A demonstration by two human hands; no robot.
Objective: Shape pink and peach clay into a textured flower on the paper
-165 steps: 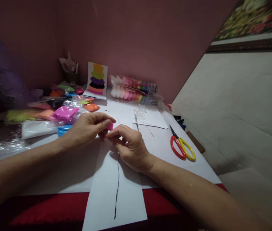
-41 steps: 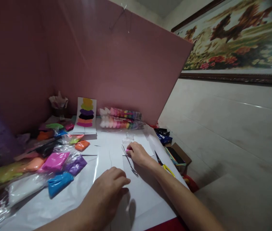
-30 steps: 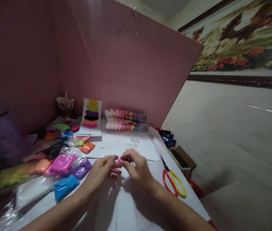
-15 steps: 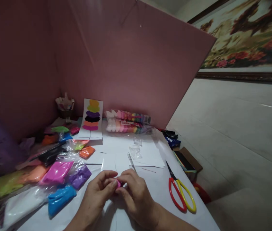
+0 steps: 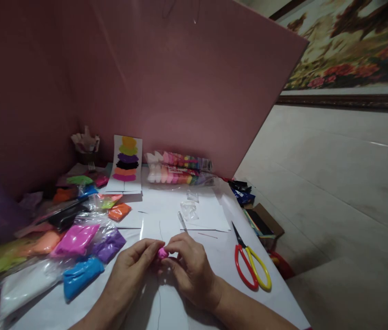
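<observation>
A small lump of pink modelling clay point(image 5: 162, 253) is held between my two hands above the white tabletop. My left hand point(image 5: 130, 266) pinches it from the left with thumb and fingers. From the right, my right hand point(image 5: 194, 268) has its curled index finger and thumb at the clay's edge. A thin dark line, like a thread or wire point(image 5: 159, 302), runs on the white surface toward me and shows again beyond the hands. Tweezers point(image 5: 182, 221) lie just past my right hand. Scissors point(image 5: 249, 263) with one red and one yellow handle lie to its right.
Bagged clay, such as a pink packet point(image 5: 77, 239) and a blue packet point(image 5: 83, 278), crowds the left side. A card with coloured stripes point(image 5: 127, 162) leans at the back beside bags of many-coloured clay point(image 5: 180, 174). An open cardboard box point(image 5: 267, 221) sits beyond the right edge.
The fingers have parted somewhat around the pink clay, so more of it shows. It looks rounder and lumpier. The view has shifted slightly.
</observation>
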